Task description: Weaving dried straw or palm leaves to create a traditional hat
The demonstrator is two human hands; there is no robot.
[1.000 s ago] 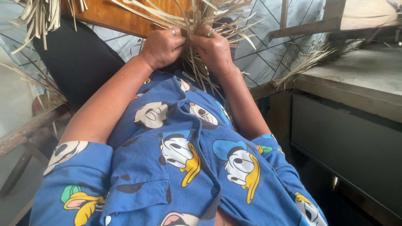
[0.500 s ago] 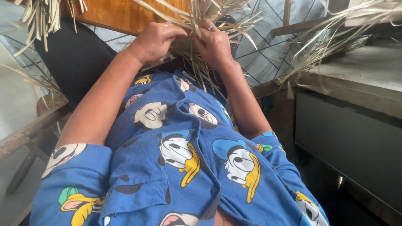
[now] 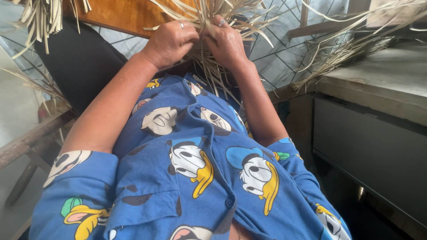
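Pinching a bunch of dry straw strips (image 3: 209, 53) between them, the left hand (image 3: 171, 42) and the right hand (image 3: 229, 44) sit knuckle to knuckle just below the near edge of a wooden board (image 3: 124, 15). Both sets of fingers are curled closed around the strips, a ring showing on each hand. The strips fan up past the board's edge and hang down toward the blue cartoon-print shirt (image 3: 200, 169). Doing this well likely means keeping the thumbs tight where the strips cross, so the flat strands do not slip or twist, and pulling evenly on both sides. More loose straw (image 3: 351, 44) lies along the far edge of the grey ledge (image 3: 382, 75) to the right.
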